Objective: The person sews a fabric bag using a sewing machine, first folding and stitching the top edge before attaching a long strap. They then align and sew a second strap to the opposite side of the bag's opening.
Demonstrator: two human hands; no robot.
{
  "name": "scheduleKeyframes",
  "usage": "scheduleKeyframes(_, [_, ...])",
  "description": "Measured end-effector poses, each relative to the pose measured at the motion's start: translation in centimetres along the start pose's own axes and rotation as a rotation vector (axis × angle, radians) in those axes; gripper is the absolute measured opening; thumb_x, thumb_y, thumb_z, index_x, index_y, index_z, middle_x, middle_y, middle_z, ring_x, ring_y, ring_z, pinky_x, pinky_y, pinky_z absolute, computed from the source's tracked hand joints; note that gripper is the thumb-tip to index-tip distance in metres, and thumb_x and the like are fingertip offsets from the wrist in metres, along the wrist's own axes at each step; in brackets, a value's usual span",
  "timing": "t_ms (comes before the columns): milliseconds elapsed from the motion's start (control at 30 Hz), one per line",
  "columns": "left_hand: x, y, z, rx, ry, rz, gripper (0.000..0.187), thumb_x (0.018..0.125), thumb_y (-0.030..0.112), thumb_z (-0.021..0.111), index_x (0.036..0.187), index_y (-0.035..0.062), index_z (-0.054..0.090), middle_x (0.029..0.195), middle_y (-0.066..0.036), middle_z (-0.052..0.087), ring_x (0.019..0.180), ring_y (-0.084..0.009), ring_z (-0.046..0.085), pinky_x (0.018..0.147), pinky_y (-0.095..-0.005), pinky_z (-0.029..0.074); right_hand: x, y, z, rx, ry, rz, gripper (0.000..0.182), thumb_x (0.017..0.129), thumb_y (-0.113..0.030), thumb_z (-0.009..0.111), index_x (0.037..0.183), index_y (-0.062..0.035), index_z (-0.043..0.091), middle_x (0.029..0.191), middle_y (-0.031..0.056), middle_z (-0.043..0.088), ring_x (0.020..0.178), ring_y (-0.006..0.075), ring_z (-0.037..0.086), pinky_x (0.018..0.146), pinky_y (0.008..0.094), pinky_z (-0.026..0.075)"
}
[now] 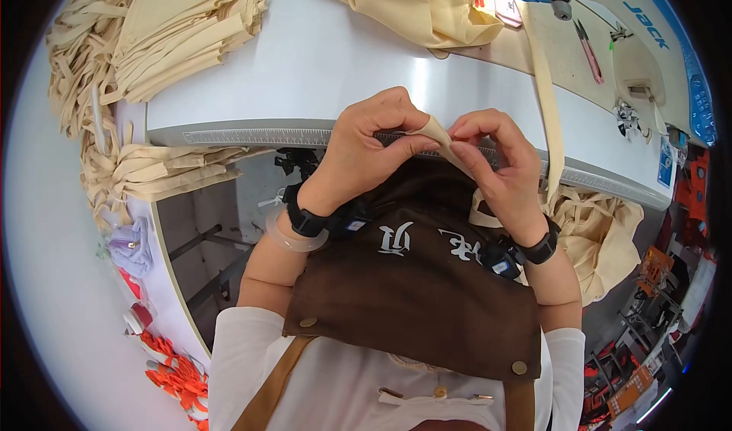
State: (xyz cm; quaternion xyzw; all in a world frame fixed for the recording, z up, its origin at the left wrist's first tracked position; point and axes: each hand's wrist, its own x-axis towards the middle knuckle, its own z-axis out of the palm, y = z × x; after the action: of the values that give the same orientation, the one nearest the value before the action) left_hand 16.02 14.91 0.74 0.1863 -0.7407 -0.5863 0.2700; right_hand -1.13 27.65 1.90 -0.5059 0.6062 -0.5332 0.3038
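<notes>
My left hand (374,130) pinches a cream fabric strip (438,132) between thumb and fingers, just above the table's front edge. The fingers of my right hand (499,157) are closed on the same strip from the other side. It is folded narrow between the two hands, and its lower end runs down in front of the brown apron (412,294). Beyond the hands, a large piece of cream cloth (404,4) lies bunched by the needle area of the sewing machine (560,0). A long cream strap (543,88) drapes over the table edge to the right.
Stacked cream fabric pieces (191,27) sit at the back left, with strips hanging below. A ruler (252,137) runs along the table's front edge. Pink-handled tweezers (589,54) lie right of the machine needle. More cream cloth (602,240) hangs under the table at right.
</notes>
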Motion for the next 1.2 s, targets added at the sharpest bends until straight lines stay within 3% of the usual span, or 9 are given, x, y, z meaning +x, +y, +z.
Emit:
scheduleKeyframes(67, [0.3,-0.2,-0.1,0.032,-0.016,0.06,0.013,0.082,-0.003,0.078,0.093,0.0026,0.074,0.086,-0.001,0.062,0.079,-0.0078,0.057,0.064,-0.0227,0.045,0.2,-0.1,0.3,0.046,-0.005,0.027,0.015,0.089,-0.001,0.072,0.102,-0.0013,0.064,0.093,0.0056,0.068,0.083,0.0155,0.064,0.078,0.0284,0.052])
scheduleKeyframes(367, [0.6,-0.1,1.1,-0.264,0.008,-0.181,0.01,0.091,-0.002,0.072,0.099,-0.0018,0.066,0.097,-0.002,0.063,0.09,-0.0093,0.063,0.079,-0.0235,0.055,0.5,0.4,0.6,0.023,0.019,0.03,0.015,0.088,0.002,0.07,0.101,-0.0016,0.063,0.091,0.0057,0.068,0.083,0.0153,0.065,0.079,0.0283,0.053])
scheduleKeyframes(567, [0.8,0.4,1.1,-0.342,-0.009,-0.341,0.007,0.092,-0.001,0.07,0.096,-0.0028,0.064,0.098,-0.002,0.064,0.087,-0.0071,0.062,0.079,-0.0226,0.055,0.7,0.8,0.3,-0.015,0.022,-0.004,0.015,0.087,0.002,0.07,0.099,-0.0018,0.062,0.09,0.0057,0.067,0.082,0.0158,0.065,0.079,0.0284,0.053])
scheduleKeyframes(1067, [1.6,0.6,1.6,-0.084,-0.078,-0.294,0.007,0.091,0.0,0.071,0.096,-0.003,0.066,0.095,0.0,0.064,0.086,-0.0045,0.058,0.076,-0.0206,0.051,0.7,1.3,-1.0,-0.056,-0.027,0.011,0.013,0.088,0.0,0.069,0.097,-0.0019,0.061,0.087,0.0042,0.065,0.079,0.0139,0.062,0.077,0.0267,0.051])
scheduleKeyframes(1200, [2.1,1.3,2.7,-0.174,-0.043,-0.332,0.015,0.092,0.0,0.07,0.104,-0.0017,0.063,0.096,0.0,0.063,0.085,-0.0029,0.057,0.074,-0.02,0.051,0.9,1.2,-1.7,0.015,-0.013,0.037,0.011,0.088,0.004,0.066,0.096,-0.0014,0.06,0.092,0.0044,0.063,0.083,0.0128,0.061,0.078,0.0254,0.05])
